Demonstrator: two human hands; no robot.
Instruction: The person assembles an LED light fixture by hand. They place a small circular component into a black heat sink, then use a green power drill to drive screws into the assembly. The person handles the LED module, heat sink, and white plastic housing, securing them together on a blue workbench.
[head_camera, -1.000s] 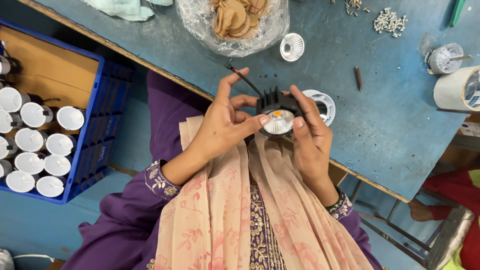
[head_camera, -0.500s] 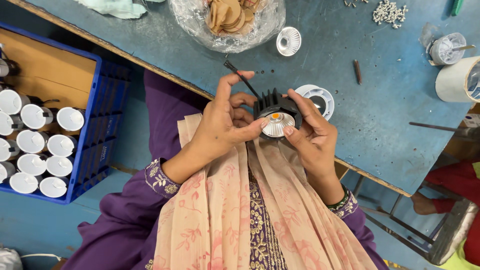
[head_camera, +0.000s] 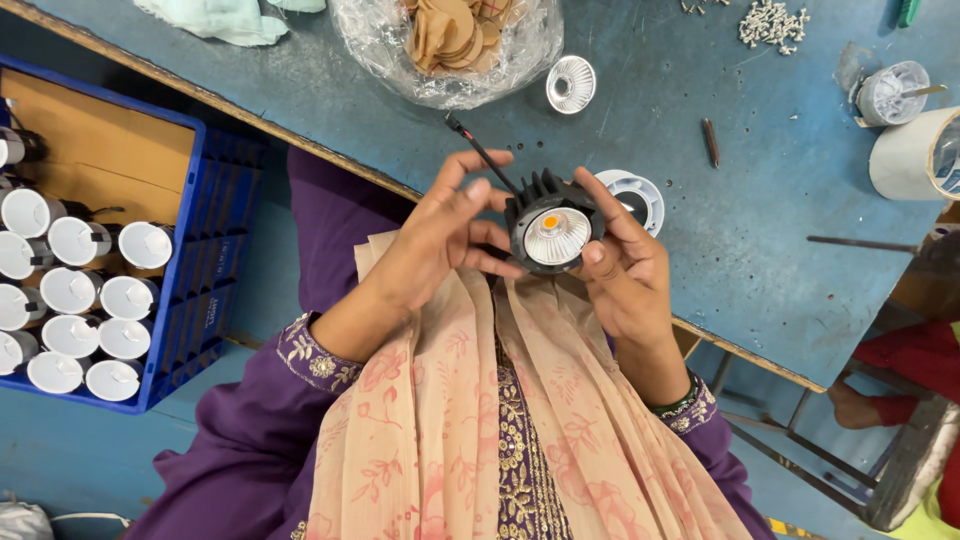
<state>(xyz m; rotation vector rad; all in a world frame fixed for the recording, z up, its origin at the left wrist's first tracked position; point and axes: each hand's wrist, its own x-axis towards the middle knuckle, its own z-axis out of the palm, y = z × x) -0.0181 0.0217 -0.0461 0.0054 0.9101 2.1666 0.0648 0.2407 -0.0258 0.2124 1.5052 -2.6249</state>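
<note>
Both hands are barely shifting since before: the left hand and right hand are gripping the black finned lamp (reflector facing up for inspection) above the worktop edge.

Small assembly workshop, blue worktable carrying loose screws, blue crate holding rows of white lamp housings

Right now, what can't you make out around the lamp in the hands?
- Black finned lamp body, head view: its back and its lower side are covered by the left hand and right hand.
- White ring: half hidden behind the right hand's fingers.
- Pile of small white parts: too small to identify, cut by the top edge.
- White roll: cut by the right edge.
</note>
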